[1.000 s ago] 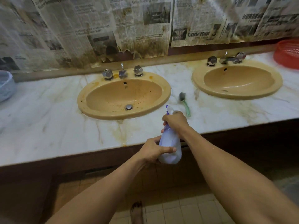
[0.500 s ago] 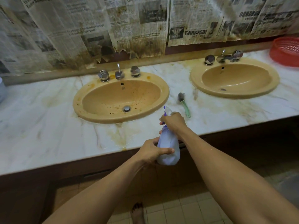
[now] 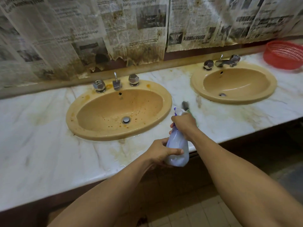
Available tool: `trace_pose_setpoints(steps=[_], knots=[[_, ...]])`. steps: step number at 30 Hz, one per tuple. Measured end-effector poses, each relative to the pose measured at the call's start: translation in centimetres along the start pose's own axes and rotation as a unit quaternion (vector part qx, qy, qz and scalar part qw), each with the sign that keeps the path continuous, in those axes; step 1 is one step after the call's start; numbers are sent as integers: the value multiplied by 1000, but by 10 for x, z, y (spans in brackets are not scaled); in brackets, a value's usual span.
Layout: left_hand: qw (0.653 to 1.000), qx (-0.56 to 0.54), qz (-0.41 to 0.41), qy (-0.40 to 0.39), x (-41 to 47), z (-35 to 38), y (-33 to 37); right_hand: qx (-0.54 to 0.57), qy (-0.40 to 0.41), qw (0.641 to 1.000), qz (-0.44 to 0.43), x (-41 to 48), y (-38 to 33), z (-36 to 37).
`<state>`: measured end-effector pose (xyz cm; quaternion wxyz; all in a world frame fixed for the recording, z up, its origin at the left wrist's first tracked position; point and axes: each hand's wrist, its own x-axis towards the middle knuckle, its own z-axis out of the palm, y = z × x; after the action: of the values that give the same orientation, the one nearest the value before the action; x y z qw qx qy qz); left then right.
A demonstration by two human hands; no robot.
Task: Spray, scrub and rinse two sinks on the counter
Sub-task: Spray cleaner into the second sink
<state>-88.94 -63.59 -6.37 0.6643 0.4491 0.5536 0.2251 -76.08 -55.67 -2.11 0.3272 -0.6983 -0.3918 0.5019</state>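
Lilac spray bottle [image 3: 177,149]: left hand [image 3: 161,152] grips base, right hand [image 3: 184,124] grips trigger neck; stained sink [image 3: 118,110] ahead-left.

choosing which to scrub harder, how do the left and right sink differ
The left sink is speckled with brown spots; the right sink looks nearly clean. The left sink is nearest the spray bottle; the right sink, the red basket. Both are tan ovals in the marble counter.

Both hands grip spray bottle [image 3: 177,149] beside stained sink [image 3: 118,110].
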Motion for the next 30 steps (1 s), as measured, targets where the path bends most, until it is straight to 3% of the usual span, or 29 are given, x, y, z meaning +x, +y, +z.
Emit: trace_pose_setpoints(steps=[3, 7, 14, 21, 30], knots=[[1000, 0, -8, -20, 10, -12, 9, -1, 31, 1000, 0, 6, -8, 3], [999, -24, -26, -30, 22, -23, 19, 25, -2, 1000, 2, 22, -19, 6], [998, -39, -30, -27, 51, -31, 44, -35, 25, 999, -7, 69, -38, 5], [997, -62, -44, -13, 83, -21, 74, -42, -44, 998, 25, 127, -42, -10], [994, -89, -45, 52, 110, -20, 98, -76, -86, 993, -1, 155, -81, -7]])
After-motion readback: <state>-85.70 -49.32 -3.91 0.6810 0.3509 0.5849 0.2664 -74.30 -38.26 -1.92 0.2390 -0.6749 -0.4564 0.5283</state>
